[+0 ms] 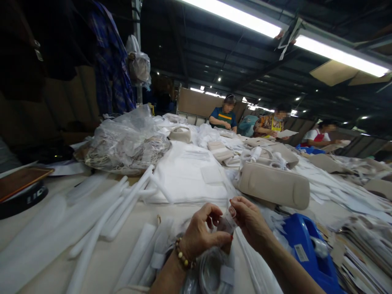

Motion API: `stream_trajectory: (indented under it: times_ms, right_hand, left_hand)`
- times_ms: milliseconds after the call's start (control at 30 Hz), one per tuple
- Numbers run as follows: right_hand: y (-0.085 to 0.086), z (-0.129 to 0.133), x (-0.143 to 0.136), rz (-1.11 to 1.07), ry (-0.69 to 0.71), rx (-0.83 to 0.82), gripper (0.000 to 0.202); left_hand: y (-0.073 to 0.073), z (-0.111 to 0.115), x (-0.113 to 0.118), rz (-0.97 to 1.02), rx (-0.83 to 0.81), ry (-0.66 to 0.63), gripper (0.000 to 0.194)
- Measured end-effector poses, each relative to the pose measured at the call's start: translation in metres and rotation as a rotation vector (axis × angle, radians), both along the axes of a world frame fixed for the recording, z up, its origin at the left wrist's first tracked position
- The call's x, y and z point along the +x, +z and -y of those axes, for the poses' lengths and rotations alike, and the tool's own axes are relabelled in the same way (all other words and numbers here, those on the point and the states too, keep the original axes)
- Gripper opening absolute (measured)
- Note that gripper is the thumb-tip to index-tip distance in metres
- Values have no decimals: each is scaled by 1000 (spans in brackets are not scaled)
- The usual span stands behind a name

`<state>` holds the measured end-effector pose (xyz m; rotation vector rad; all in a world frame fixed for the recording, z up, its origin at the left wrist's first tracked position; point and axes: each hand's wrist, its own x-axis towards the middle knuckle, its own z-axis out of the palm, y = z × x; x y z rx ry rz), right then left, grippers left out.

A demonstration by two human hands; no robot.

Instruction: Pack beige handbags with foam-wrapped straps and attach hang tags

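Person's left hand (202, 228): closed on a small clear plastic piece (226, 223) | right hand (249, 218): pinching the same piece | clear plastic piece: between both hands, above the tabletop (107, 263) toward its near edge | beige bag (274, 187): farther from that edge | blue dispenser (295, 230): right of right hand

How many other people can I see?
3 in back: person in green apron, left; person in yellow apron, middle; person in red apron, right. Others may be hidden.

A small, translucent plastic piece (226, 223), creased and tilted, is at the frame's lower centre, slightly right.
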<state>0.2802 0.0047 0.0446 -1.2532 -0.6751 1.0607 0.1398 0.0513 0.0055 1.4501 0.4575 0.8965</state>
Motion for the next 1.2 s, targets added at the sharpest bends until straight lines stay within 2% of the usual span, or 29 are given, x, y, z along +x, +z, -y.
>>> stream_trajectory:
  times_ms: [67,133,200,233,400,567,667,767,867,1033,1200]
  right_hand:
    - [-1,-2,-1,21,-31,-7,30]
    - [-1,-4,-3,48,-45,-16,31]
    - [-1,-6,-4,78,-45,-23,31]
    - [-1,-7,-5,92,-40,-27,31]
    - [0,-8,-7,196,31,-8,31]
    - [2,0,-11,381,60,61,28]
    - [0,8,-14,742,39,94,22]
    - [-8,14,-18,1202,32,178,37]
    - [-20,16,-21,1414,1,221,46]
    - [-32,13,-16,1437,-44,321,44]
    - [-21,12,-5,1420,-90,341,36]
  left_hand:
    - [0,3,3,-60,149,62,57]
    - [0,5,5,-69,202,89,48]
    - [0,5,6,-40,152,76,27]
    - [-1,4,6,-25,109,63,22]
    - [-5,-2,6,22,-62,10,29]
    - [-5,-6,6,27,-166,63,27]
    - [-4,-6,6,36,-198,112,27]
    - [-3,-6,6,34,-197,138,26]
    - [-3,-6,6,27,-185,165,25]
    - [-6,-8,8,12,-191,216,28]
    - [-9,-9,8,-9,-211,217,30]
